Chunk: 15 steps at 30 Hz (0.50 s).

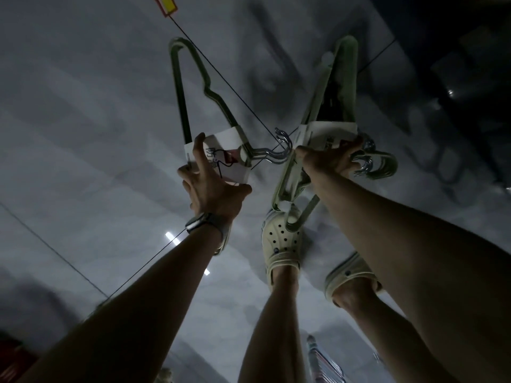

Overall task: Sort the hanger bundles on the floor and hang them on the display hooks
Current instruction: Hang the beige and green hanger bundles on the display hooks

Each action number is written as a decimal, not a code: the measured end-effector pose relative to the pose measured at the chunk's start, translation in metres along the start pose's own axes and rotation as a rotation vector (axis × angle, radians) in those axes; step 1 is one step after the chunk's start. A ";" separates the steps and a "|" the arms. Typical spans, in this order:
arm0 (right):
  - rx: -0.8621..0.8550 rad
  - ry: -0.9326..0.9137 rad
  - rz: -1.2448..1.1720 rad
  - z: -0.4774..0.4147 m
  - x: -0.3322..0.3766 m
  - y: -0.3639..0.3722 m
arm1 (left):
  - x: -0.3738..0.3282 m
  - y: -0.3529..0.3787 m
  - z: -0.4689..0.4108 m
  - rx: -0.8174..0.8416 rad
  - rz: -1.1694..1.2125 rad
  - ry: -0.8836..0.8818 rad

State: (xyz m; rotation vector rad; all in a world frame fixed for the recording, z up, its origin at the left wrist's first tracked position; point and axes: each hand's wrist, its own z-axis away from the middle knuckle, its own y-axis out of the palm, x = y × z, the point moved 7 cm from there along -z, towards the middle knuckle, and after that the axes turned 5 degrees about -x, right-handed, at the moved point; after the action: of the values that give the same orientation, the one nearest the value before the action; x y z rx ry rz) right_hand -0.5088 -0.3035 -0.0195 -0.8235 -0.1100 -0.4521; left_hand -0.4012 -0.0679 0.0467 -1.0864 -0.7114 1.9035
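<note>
Two bundles of pale green hangers, each banded by a white paper sleeve that holds its hangers together. Left bundle (193, 106) at about 11 o'clock from centre, wrapped in its sleeve (221, 154) with red and black print — shoulders running up toward 12 o'clock, chrome hooks (279, 152) sticking out toward 3 o'clock. Right bundle (329, 103) at about 1 o'clock, packed into its own sleeve (323, 134), frames fanning up toward 12 and down toward 6 o'clock over a cream clog (280, 239); its chrome hooks (365, 158) curling out at 3 o'clock of the hand. Both bundles above a glossy grey tiled floor (83, 134); cannot tell whether touching it or lifted clear.

Left hand (213, 186), palm down, reaching in from 7 o'clock with forearm straight — fingers spread wide around the near edge of the left sleeve, thumb out at 3 o'clock against its lower corner, fingertips on the printed face. Dark watch (201, 223) on that wrist. Right hand (331, 158) reaching in from 5 o'clock, fingers curled tight around the right bundle at the sleeve's lower edge, next to the hook necks. Second clog (348, 275) at 5 o'clock, partly behind the right forearm. Red-and-yellow tag (164, 4) on the floor at 11 o'clock, near the top edge.
</note>
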 end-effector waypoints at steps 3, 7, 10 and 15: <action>0.013 -0.059 -0.027 0.008 -0.003 -0.032 | -0.017 -0.015 0.013 0.012 0.008 0.022; -0.016 -0.169 0.063 0.037 -0.005 -0.086 | -0.052 -0.039 0.042 0.038 0.037 0.041; -0.008 -0.219 0.078 0.070 -0.001 -0.130 | -0.080 -0.061 0.063 0.060 0.037 0.052; -0.041 -0.274 0.080 0.137 0.019 -0.221 | -0.150 -0.129 0.112 0.064 0.104 0.124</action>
State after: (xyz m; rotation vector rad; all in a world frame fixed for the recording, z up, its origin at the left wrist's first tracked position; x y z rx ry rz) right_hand -0.5763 -0.3412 0.2297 -0.9241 -0.3210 -0.2648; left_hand -0.4074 -0.1394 0.2625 -1.2099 -0.5308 1.9133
